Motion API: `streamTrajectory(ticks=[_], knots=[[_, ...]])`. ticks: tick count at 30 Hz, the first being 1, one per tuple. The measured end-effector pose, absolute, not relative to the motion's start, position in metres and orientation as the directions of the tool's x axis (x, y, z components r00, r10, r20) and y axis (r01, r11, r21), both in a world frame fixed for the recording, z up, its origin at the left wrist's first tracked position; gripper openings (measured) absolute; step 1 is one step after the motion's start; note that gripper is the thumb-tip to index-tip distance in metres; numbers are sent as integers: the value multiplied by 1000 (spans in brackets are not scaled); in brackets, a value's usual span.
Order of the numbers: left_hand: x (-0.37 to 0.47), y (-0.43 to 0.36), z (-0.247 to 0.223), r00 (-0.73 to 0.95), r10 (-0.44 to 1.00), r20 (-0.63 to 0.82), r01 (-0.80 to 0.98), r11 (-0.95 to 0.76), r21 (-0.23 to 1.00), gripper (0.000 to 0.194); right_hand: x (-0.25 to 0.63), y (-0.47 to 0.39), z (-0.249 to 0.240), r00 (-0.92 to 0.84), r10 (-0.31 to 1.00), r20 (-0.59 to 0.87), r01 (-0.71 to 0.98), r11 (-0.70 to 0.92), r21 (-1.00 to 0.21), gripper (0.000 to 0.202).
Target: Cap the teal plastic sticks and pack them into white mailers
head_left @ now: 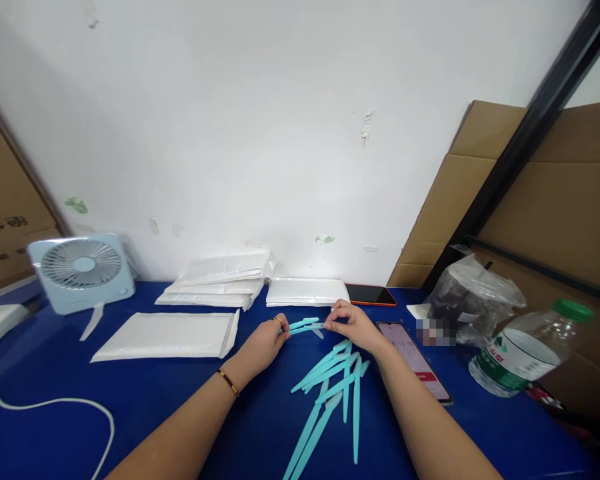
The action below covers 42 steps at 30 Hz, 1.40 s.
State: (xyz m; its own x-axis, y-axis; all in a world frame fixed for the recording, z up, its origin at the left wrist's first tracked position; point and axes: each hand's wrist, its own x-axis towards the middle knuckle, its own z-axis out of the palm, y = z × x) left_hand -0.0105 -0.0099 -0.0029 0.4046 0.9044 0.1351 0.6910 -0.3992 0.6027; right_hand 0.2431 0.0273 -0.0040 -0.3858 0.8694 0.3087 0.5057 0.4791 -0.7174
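Observation:
My left hand pinches the handle ends of what look like two turquoise eyebrow razors, held level just above the table. Thumb and fingers of my right hand are closed on the pale, see-through tip at their other end; whether that is a cover or a blade guard I cannot make out. Another small clear piece sticks out below the razors. Just in front of my hands, several more turquoise razors lie in a loose, overlapping pile between my forearms.
White padded envelopes lie at left, with a stack behind and another pack beside an orange-edged phone. A lit phone, bottle and bagged cup are right. A fan and white cable are left.

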Motion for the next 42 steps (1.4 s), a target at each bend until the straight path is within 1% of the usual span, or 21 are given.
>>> streamTrajectory(ticks=[2, 4, 7, 9, 10, 11, 14, 19, 22, 24, 27, 30, 32, 36, 38, 40, 42], knots=[[-12, -9, -3, 389, 907, 161, 729, -410, 548, 12, 252, 32, -8, -342, 896, 284, 546, 436, -715, 23], [-13, -9, -3, 396, 899, 188, 773, -437, 459, 12, 261, 33, -8, -319, 915, 246, 597, 395, -698, 24], [-12, -10, -2, 408, 888, 212, 821, -459, 339, 12, 270, 28, 1, -358, 913, 197, 607, 388, -693, 25], [-11, -11, -1, 389, 895, 218, 840, -442, 317, 30, 275, 21, 9, -437, 886, 155, 584, 410, -701, 22], [-11, -11, -1, 381, 899, 217, 845, -434, 313, 38, 276, 18, 13, -484, 866, 125, 578, 424, -698, 21], [-11, -11, -1, 382, 900, 210, 848, -432, 308, 41, 278, 15, 16, -524, 846, 93, 581, 436, -688, 21], [-11, -8, -2, 416, 891, 180, 837, -453, 308, 31, 276, 11, 16, -553, 833, 15, 631, 430, -646, 20], [-12, 4, -6, 455, 871, 184, 783, -490, 384, 25, 256, 9, 6, -551, 833, -46, 658, 400, -638, 21], [-12, 4, -5, 435, 871, 227, 764, -491, 419, 25, 243, 4, 7, -557, 830, -35, 636, 399, -660, 20], [-13, 0, -1, 432, 864, 260, 732, -504, 459, 27, 238, 2, 10, -539, 843, 3, 620, 399, -675, 20], [-12, -7, 5, 508, 829, 234, 662, -550, 509, 29, 232, 0, 12, -489, 868, 80, 619, 411, -669, 21], [-12, -8, 5, 551, 814, 185, 670, -563, 483, 25, 231, 3, 11, -481, 868, 125, 633, 442, -636, 20], [-14, -5, 2, 527, 830, 181, 712, -548, 439, 23, 235, 7, 8, -471, 873, 129, 653, 443, -614, 20], [-17, 3, -1, 442, 877, 187, 801, -480, 357, 20, 248, 13, 8, -405, 911, 81, 728, 375, -574, 23], [-17, 1, 1, 399, 888, 228, 824, -457, 335, 19, 252, 12, 10, -440, 895, 73, 717, 399, -572, 24], [-14, -5, 5, 392, 884, 254, 815, -461, 350, 21, 253, 8, 14, -524, 851, 47, 672, 447, -590, 22], [-10, -12, 9, 439, 873, 214, 777, -488, 397, 23, 250, 4, 15, -590, 808, -17, 646, 459, -610, 21]])
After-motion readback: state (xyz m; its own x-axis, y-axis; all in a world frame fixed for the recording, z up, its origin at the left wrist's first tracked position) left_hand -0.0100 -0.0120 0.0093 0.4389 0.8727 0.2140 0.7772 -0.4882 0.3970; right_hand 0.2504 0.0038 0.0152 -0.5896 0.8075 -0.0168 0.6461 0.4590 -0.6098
